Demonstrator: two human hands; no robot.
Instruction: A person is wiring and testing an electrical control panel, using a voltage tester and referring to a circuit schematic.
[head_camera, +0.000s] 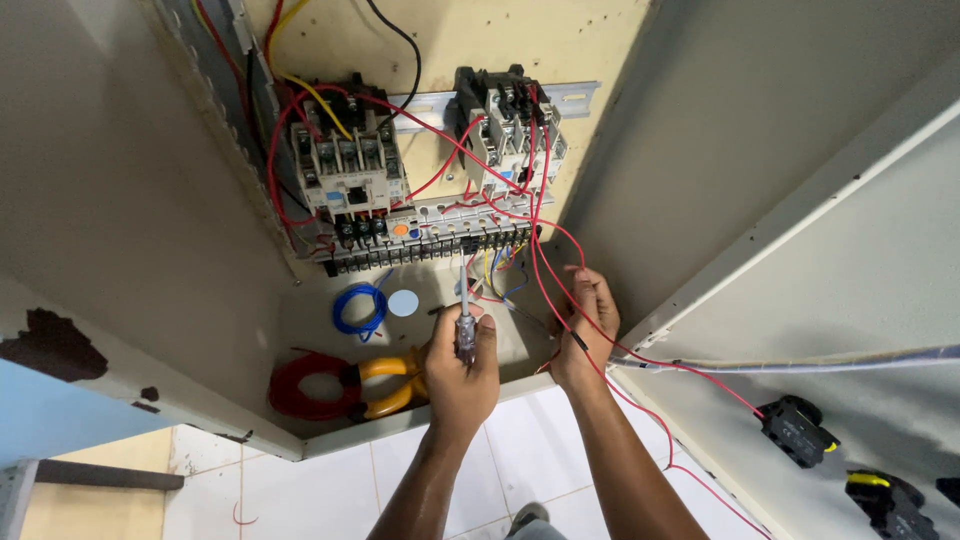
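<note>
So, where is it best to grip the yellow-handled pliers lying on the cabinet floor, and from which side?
Grip the yellow-handled pliers by the two curved yellow handles, probably coming from the open front of the cabinet. Their right end is hidden behind the left hand, and the red wire coil lies close on the left, so the middle of the handles looks freest.

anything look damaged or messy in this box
Yes. The cabinet's front edge has dark patches where paint has flaked off, lower left. Red wires run loose across the terminal strip instead of being bundled. A red coil, a blue coil and yellow-handled pliers lie loose on the cabinet floor.
</note>
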